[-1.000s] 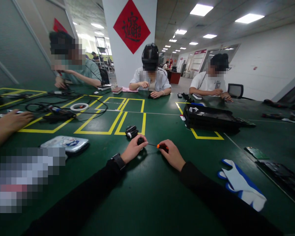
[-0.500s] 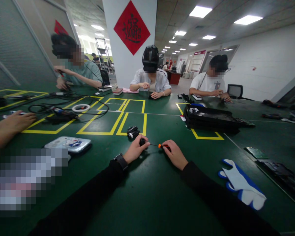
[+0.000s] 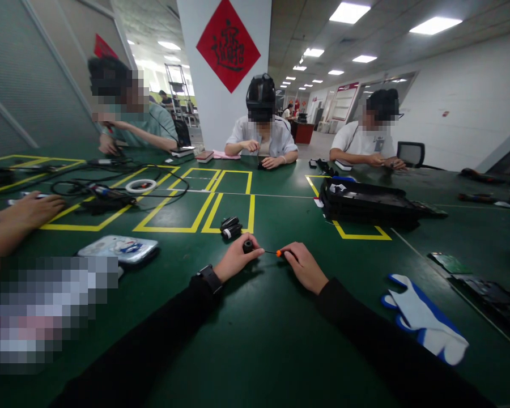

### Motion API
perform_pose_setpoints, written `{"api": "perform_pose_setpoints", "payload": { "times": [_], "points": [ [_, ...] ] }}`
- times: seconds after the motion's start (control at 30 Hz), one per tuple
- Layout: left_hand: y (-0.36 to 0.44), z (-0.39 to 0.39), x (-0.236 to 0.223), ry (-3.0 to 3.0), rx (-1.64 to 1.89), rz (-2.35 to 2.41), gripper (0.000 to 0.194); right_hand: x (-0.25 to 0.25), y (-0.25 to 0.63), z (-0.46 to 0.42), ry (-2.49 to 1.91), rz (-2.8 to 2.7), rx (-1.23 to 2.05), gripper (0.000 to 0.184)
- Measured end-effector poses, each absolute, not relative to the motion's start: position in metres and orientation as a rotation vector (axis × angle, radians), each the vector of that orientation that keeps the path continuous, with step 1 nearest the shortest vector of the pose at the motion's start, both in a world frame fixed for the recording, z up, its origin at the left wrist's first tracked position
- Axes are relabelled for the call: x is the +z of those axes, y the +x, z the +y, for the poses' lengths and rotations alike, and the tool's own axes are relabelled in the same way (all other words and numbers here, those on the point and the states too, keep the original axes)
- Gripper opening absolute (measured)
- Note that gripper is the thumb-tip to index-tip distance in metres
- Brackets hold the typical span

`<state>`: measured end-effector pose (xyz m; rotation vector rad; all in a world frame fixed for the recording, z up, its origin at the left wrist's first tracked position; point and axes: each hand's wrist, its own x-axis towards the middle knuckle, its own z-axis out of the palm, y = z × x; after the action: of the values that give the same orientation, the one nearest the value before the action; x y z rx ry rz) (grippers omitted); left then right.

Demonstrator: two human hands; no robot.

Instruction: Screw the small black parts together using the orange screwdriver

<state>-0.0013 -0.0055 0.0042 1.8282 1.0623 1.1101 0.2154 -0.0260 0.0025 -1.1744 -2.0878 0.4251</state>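
"Where are the hands?"
"Apart. Near twelve o'clock, the left hand curls round a small, black, rounded part; toward one, the right hand pinches a thin-shafted, orange-collared tool."
"How far along?"
"Seemingly underway; what's left doesn't show. Fingers hide the shaft's tip, so contact is unclear."

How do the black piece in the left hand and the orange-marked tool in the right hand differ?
The black piece looks stubby and rounded; the tool shows a thin, straight shaft. The black piece shows only black; the tool carries some bright orange. Both are hand-held.
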Motion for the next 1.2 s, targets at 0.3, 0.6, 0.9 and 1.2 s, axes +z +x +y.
{"api": "perform_pose_setpoints", "payload": {
  "times": [0.3,0.6,0.9,1.2],
  "points": [
    [-0.0001,-0.0058,0.0046,1.751,1.107,1.049,0.023,0.0042,0.2176,-0.0282,-1.103,-2.042,0.461,0.013],
    [0.0008,-0.0047,0.0028,1.717,1.089,1.035,0.022,0.0035,0.2211,-0.0276,-1.152,-2.052,0.474,0.018],
    [0.0001,-0.0046,0.0032,1.730,1.097,1.005,0.020,0.0062,0.2201,-0.0284,-1.096,-2.108,0.444,0.013],
    [-0.0004,-0.0064,0.0054,1.800,1.096,1.050,0.021,0.0065,0.2194,-0.0292,-1.140,-2.095,0.465,0.014]
  ]
}}
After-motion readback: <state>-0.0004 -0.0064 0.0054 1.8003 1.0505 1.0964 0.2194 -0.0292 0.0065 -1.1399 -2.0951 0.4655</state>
